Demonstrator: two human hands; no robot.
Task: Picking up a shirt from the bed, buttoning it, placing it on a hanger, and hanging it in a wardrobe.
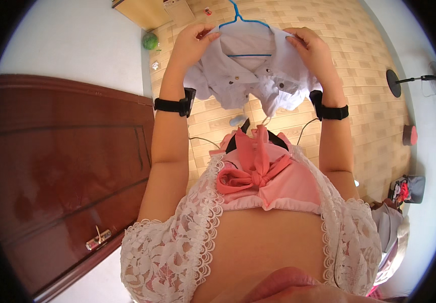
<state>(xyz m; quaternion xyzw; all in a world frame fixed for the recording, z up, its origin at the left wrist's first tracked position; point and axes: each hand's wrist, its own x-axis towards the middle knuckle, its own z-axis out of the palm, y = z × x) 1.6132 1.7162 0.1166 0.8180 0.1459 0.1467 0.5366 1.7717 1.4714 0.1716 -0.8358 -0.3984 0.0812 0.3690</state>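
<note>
A white collared shirt (236, 81) with dark snap buttons hangs on a blue hanger (237, 17) in front of me, at the top of the head view. The hanger's hook points up and its lower bar shows inside the open collar. My left hand (199, 39) grips the shirt at its shoulder on the picture's left. My right hand (307, 42) pinches the other shoulder on the picture's right. Both hands are raised with the arms stretched out, and a black strap circles each wrist.
A brown door (70, 151) stands at left, with a watermelon (150, 41) on the floor beyond it. Along the right wall are a standing fan (394, 83), a red-topped stool (410, 135), an open dark container (414, 189) of items and a heap of cloth (386, 223).
</note>
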